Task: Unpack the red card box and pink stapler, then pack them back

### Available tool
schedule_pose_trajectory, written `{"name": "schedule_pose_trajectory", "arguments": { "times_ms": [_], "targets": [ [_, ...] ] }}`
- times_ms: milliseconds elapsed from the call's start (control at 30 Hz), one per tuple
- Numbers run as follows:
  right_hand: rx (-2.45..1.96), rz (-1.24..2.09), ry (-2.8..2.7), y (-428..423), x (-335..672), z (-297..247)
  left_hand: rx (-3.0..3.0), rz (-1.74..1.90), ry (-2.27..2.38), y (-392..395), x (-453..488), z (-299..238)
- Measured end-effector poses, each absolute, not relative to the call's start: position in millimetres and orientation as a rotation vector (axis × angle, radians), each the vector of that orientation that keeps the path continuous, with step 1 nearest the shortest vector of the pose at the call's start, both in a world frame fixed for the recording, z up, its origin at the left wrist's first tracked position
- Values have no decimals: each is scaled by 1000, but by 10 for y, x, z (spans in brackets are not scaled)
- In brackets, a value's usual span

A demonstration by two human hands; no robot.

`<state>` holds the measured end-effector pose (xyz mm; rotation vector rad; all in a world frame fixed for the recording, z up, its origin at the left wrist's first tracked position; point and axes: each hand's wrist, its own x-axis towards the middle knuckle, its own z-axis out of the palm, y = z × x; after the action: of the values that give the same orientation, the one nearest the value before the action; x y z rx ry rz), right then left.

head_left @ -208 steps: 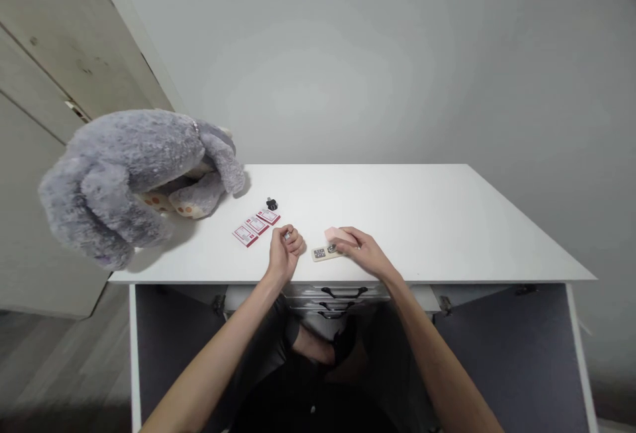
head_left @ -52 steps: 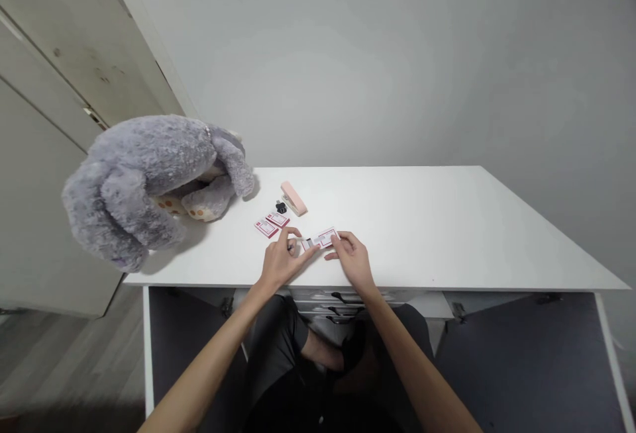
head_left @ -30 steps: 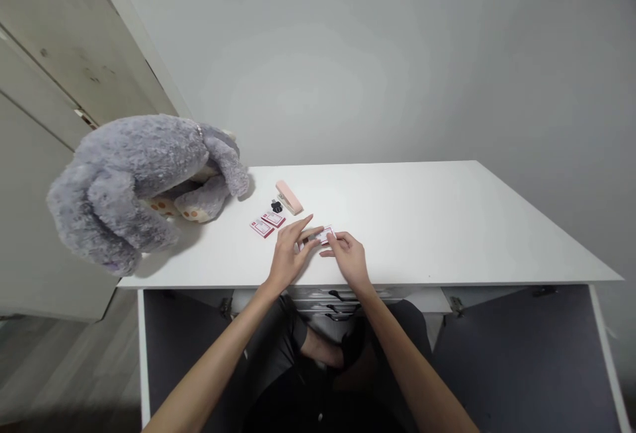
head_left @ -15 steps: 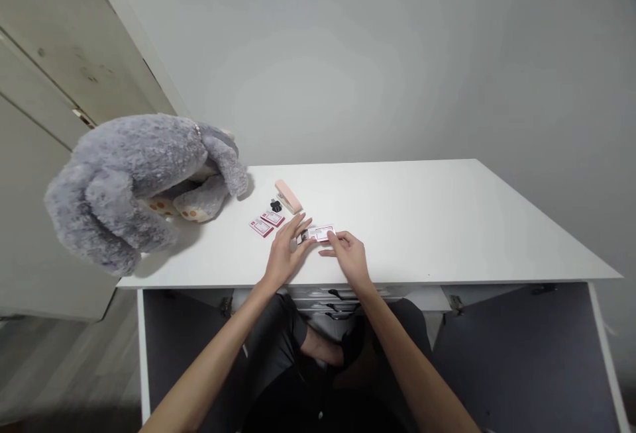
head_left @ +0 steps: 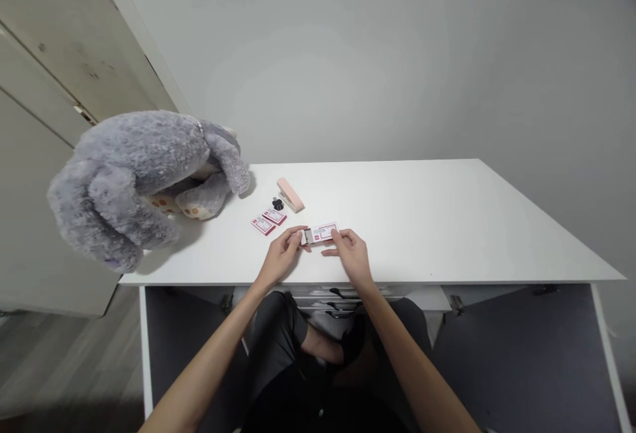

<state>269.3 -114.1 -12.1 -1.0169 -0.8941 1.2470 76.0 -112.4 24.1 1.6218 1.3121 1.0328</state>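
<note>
A small white-and-pink staple box (head_left: 324, 232) is held between my two hands, just above the white table. Its left end is open, and grey metal staples (head_left: 308, 237) show there. My left hand (head_left: 282, 254) pinches that open end between thumb and fingers. Around the right end close the thumb and fingers of my right hand (head_left: 354, 257), with the thumb on top. Two similar boxes, a nearer one (head_left: 263, 225) and a farther one (head_left: 275, 216), lie flat beside each other to the left of my hands. Behind them is a pink stapler (head_left: 291, 194).
A small black object (head_left: 277, 204), perhaps a staple remover, lies beside the stapler. A large grey plush toy (head_left: 144, 155) takes up the left end of the white table (head_left: 447, 221). Behind is a grey wall (head_left: 348, 55); below the tabletop are drawers with black handles (head_left: 342, 294).
My left hand has moved from over the box's left part to a pinch at its end. The open end with the staples now shows more clearly. My right hand keeps its hold.
</note>
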Motion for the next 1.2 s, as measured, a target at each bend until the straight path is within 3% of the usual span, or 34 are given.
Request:
{"name": "schedule_pose_trajectory", "arguments": {
  "times_ms": [1200],
  "targets": [
    [-968, 1273, -975, -1156, 2716, -123, 1538, 1080, 1291, -1166, 811, 201]
  ]
}}
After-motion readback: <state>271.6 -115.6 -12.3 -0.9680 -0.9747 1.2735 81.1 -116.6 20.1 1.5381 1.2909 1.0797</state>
